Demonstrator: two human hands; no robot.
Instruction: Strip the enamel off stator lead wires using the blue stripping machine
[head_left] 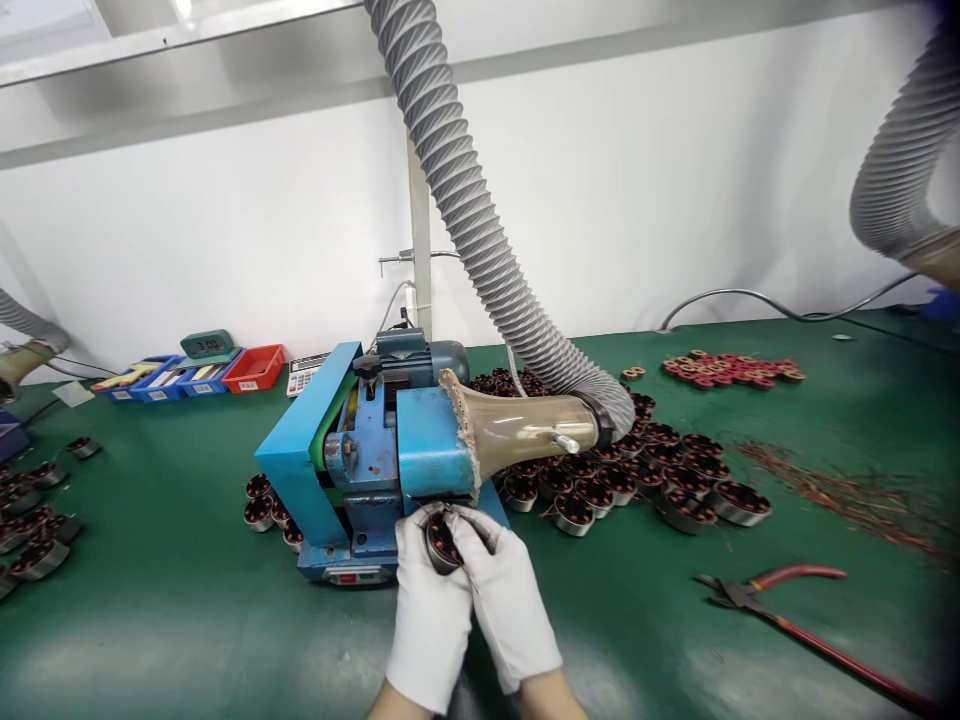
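Observation:
Both my hands wear white gloves and meet at the front of a blue belt-driven machine [367,460]. Between them is a round motor stator [442,545] with a metal rim and dark, copper-coloured windings, tilted on its edge. My left hand [429,600] is closed round its left side. My right hand [499,580] pinches at its upper right, near the machine's lower opening; the fingertips and whatever thin part they grip are partly hidden. A clear funnel hood [525,425] sits just above the hands, joined to a grey flexible hose [480,230].
Many similar stators [592,490] lie right of and behind the machine, with a few [259,510] on its left. Red-handled cutters [757,590] and loose copper wire scraps [840,490] lie at the right. Small bins [255,370], a clock [208,345] and pink rings [727,370] stand farther back.

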